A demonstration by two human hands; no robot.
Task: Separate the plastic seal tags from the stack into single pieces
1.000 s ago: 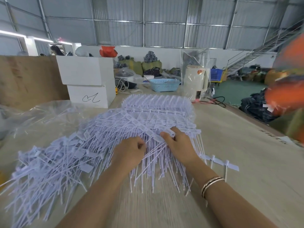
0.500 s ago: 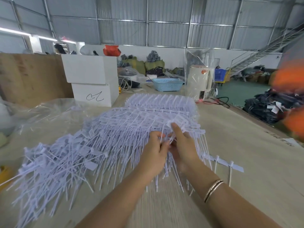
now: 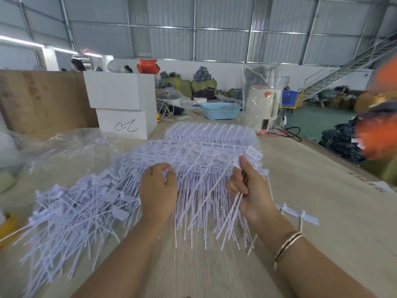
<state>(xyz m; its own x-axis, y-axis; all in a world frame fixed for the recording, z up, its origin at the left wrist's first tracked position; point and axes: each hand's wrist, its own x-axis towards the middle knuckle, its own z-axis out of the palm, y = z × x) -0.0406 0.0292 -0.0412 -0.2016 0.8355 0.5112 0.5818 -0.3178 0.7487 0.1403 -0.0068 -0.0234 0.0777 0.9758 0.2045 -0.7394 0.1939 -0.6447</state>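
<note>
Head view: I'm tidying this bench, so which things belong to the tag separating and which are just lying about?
Job:
stack of joined tags
loose tag pile
tags held in right hand
left hand

Lying about:
white boxes
blue basket
plastic bag

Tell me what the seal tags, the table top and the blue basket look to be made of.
Seal tags: thin white plastic, matte; the long tails flex and splay.
Table top: pale wood or laminate board, with faint grain lines, matte.
Blue basket: moulded plastic, it seems, with perforated walls and a slight sheen.
</note>
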